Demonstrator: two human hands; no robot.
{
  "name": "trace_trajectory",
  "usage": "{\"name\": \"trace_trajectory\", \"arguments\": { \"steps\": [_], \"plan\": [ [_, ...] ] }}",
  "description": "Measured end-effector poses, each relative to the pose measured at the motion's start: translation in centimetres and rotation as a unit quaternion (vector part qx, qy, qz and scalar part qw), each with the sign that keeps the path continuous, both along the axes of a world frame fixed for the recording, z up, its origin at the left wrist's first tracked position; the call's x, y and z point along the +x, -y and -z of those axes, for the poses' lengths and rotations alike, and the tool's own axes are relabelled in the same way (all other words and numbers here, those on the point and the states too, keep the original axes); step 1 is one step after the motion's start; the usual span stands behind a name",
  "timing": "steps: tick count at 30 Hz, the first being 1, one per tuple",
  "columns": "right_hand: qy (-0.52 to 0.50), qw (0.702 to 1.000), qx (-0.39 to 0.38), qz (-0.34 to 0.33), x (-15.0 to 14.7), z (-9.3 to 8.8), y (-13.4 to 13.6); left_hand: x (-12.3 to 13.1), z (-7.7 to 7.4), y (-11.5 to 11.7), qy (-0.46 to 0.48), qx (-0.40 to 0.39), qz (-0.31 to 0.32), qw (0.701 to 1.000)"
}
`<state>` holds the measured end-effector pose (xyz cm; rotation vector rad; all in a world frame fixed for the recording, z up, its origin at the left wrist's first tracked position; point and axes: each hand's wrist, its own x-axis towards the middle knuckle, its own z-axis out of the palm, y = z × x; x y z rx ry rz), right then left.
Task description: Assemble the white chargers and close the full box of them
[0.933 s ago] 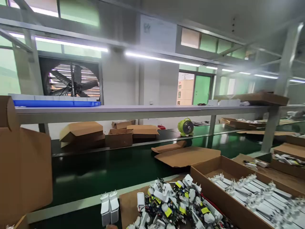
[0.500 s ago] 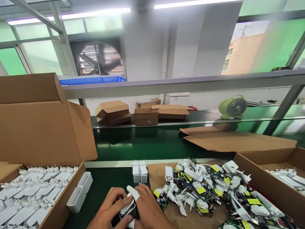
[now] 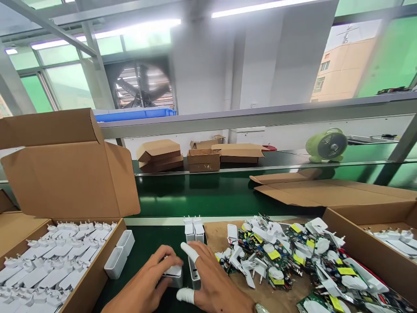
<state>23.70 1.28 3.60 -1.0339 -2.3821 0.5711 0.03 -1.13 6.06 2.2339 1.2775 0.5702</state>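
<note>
A white charger shell (image 3: 172,274) is pressed on the green mat by the closed fingers of the left hand (image 3: 148,284). A second shell (image 3: 194,274) is clamped by the right hand (image 3: 215,284). Two finished chargers (image 3: 194,229) stand behind; a large pile of parts (image 3: 286,256) is left.

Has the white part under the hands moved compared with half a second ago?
Yes. The white charger shell is now set down on the green mat under the left hand, nearer the two upright chargers; before, both hands held it lower.
</note>
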Motion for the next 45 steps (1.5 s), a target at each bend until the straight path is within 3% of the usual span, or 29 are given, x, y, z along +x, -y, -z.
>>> {"name": "trace_trajectory", "arguments": {
  "steps": [5, 9, 14, 17, 20, 23, 28, 31, 34, 37, 40, 43, 45],
  "plan": [
    [0.009, 0.999, -0.026, 0.026, 2.1, -3.2, 0.2, -1.6, 1.3, 1.2, -0.019, -0.001, -0.173, 0.985],
    [0.059, 0.995, -0.054, 0.056, 2.5, -3.3, 0.8, 0.0, 3.8, 1.5, 0.01, -0.016, -0.224, 0.974],
    [0.064, 0.995, -0.053, 0.048, 2.6, -0.7, 1.4, 2.2, 6.3, -0.8, 0.066, 0.034, -0.217, 0.973],
    [0.085, 0.996, -0.003, 0.04, 2.8, 1.9, 0.8, 2.1, 7.0, -3.4, 0.111, 0.053, -0.208, 0.97],
    [0.128, 0.987, 0.081, 0.047, 2.4, 5.1, -0.8, 1.4, 7.1, -6.1, 0.163, 0.017, -0.179, 0.97],
    [0.14, 0.981, 0.114, 0.069, 1.0, 7.8, -2.8, 1.2, 7.1, -8.5, 0.185, -0.036, -0.172, 0.967],
    [0.117, 0.976, 0.157, 0.097, -1.0, 9.4, -3.9, 2.0, 8.8, -10.6, 0.284, -0.071, -0.148, 0.945],
    [0.096, 0.976, 0.166, 0.099, -0.4, 8.2, -3.0, 1.6, 9.0, -9.9, 0.272, -0.014, -0.172, 0.947],
    [0.058, 0.979, 0.174, 0.094, 1.9, 4.9, -1.8, 0.9, 7.3, -7.5, 0.242, 0.076, -0.196, 0.947],
    [-0.084, 0.964, 0.199, 0.157, 4.8, 0.8, -1.2, 1.2, 5.3, -4.2, 0.214, 0.098, -0.089, 0.968],
    [-0.144, 0.944, 0.187, 0.229, 7.2, -2.4, -1.1, 2.5, 4.7, -1.8, 0.17, 0.07, 0.031, 0.982],
    [-0.117, 0.95, 0.159, 0.241, 8.9, -4.1, -0.4, 3.7, 5.6, -1.2, 0.159, 0.043, 0.034, 0.986],
    [-0.047, 0.972, 0.139, 0.182, 9.4, -4.6, 0.6, 4.1, 6.6, -1.3, 0.178, 0.028, 0.03, 0.983]
  ]
}}
